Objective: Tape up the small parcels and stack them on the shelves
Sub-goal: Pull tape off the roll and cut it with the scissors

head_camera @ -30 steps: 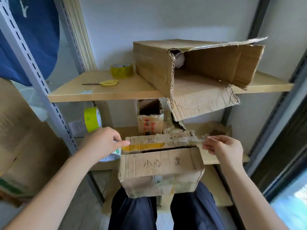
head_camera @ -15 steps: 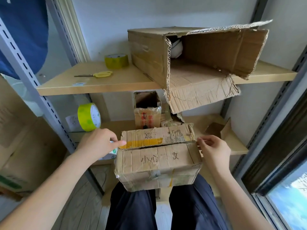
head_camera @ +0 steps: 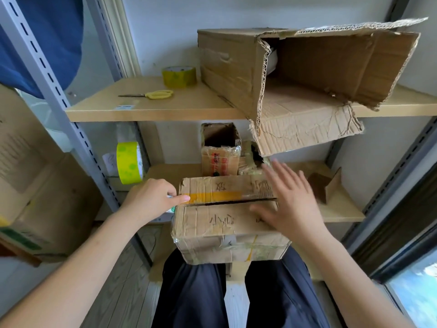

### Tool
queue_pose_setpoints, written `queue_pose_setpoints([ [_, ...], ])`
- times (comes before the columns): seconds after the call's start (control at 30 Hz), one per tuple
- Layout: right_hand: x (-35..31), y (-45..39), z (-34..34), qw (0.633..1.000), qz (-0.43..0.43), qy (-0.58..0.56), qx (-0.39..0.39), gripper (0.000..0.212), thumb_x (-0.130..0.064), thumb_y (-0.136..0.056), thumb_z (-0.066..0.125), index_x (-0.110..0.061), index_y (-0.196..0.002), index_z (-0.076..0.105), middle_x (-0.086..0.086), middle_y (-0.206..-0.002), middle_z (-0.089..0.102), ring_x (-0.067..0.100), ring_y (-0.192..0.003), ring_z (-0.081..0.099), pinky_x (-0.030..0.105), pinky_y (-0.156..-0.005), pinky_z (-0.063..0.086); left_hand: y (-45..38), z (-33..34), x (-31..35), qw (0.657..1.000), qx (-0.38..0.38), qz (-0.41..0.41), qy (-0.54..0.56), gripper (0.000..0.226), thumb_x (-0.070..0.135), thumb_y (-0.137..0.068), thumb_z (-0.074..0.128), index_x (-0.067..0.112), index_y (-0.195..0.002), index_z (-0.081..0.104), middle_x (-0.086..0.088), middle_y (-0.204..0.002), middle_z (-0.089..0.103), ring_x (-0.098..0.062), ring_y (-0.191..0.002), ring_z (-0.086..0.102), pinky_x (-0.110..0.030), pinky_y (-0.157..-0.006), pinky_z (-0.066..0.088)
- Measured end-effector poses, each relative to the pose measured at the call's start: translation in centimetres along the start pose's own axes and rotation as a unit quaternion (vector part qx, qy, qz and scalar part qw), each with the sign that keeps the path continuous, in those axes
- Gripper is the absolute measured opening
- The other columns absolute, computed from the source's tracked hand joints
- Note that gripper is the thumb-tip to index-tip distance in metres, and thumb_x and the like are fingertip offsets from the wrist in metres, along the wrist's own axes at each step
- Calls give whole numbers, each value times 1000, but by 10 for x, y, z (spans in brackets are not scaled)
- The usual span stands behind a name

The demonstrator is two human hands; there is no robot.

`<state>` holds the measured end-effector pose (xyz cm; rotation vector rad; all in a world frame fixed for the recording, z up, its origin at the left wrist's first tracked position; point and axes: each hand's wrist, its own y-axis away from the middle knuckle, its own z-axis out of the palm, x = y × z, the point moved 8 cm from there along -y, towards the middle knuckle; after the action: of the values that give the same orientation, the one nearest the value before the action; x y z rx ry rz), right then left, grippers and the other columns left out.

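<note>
Two wooden shelves (head_camera: pixel 194 110) on a grey slotted metal frame face the person, and a large torn brown cardboard carton (head_camera: pixel 307 74) lies on its side on the upper one, its ragged open end and crumpled flap hanging over the edge above the lower shelf. Beside it sit a yellow tape roll (head_camera: pixel 179 76) and yellow-handled scissors (head_camera: pixel 153 94). On the lower shelf an open small taped carton (head_camera: pixel 221 150) stands upright; another yellow-green tape roll (head_camera: pixel 129 162) stands on edge near the frame. Resting on the person's dark-trousered lap is the worn, tape-patched small brown cardboard parcel (head_camera: pixel 224 223), long axis running left to right, top flaps nearly meeting along a dark slit. The left hand (head_camera: pixel 151 200) curls at its left end, forefinger extended onto the yellow strip, gripping what looks like a partly hidden tape roll. The right hand (head_camera: pixel 290 204) lies flat and spread-fingered, its grip open, on the parcel's right end.
</note>
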<state>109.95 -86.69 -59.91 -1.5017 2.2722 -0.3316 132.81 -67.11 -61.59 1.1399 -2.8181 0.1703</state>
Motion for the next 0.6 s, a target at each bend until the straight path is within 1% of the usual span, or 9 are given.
queue_pose_setpoints([
  [0.03,-18,-3,16,994,-60,10,-89,113,-83,-74,49,-34,-157,-9,3,-164,-20,25,-152,-16,49,-123,-3,-1,1,-1,1000,0,4,8,61,76,-83,50,22,-57,59,2,-51,49,-15,-55,51,-28,-53,34],
  [0.07,-31,-5,28,981,-90,15,-170,126,-92,-64,47,-37,-152,-25,2,-158,-36,26,-146,-32,48,-120,-15,-1,1,-1,1000,0,8,16,61,76,-83,50,22,-55,57,2,-51,48,-16,-54,50,-28,-53,34],
  [0.1,-37,-9,37,968,-107,19,-224,135,-95,-57,48,-38,-146,-35,2,-153,-45,26,-141,-41,48,-117,-21,-1,1,-1,1000,0,11,25,60,75,-83,51,23,-54,56,1,-51,47,-17,-54,49,-29,-52,33],
  [0.17,-40,-21,49,948,-119,39,-293,145,-95,-51,56,-38,-142,-41,5,-149,-49,27,-136,-46,50,-115,-24,-2,2,-3,999,4,14,42,59,74,-84,52,22,-57,59,-1,-54,52,-19,-58,54,-29,-53,34],
  [0.23,-42,-31,55,928,-126,62,-344,149,-92,-50,63,-38,-141,-42,5,-149,-48,27,-136,-46,53,-116,-22,-1,2,-4,999,8,11,50,60,74,-84,51,20,-61,62,-3,-58,55,-20,-63,58,-29,-55,36],
  [0.3,-42,-37,61,911,-124,72,-387,149,-89,-51,67,-39,-143,-40,5,-153,-44,27,-137,-44,56,-116,-20,-1,4,-5,998,8,8,66,59,73,-85,53,21,-59,61,0,-54,49,-19,-59,54,-29,-54,33],
  [0.37,-42,-43,65,907,-130,96,-388,149,-88,-50,68,-38,-146,-35,6,-160,-30,32,-144,-34,59,-118,-14,-3,6,-7,996,-4,-1,91,58,71,-85,55,22,-55,59,3,-49,42,-16,-53,45,-29,-54,30],
  [0.47,-44,-46,63,922,-150,115,-337,143,-90,-48,61,-40,-150,-26,6,-161,-8,36,-149,-15,59,-120,-3,-9,12,-15,990,-47,-5,136,60,75,-79,57,19,-56,62,2,-52,40,-14,-53,39,-29,-56,28],
  [0.6,-42,-39,63,935,-160,103,-299,128,-91,-52,56,-53,-147,-21,4,-162,-12,33,-149,-17,55,-122,-5,-14,15,-15,988,-77,10,132,66,78,-76,57,15,-60,64,-2,-58,44,-14,-54,37,-30,-56,28],
])
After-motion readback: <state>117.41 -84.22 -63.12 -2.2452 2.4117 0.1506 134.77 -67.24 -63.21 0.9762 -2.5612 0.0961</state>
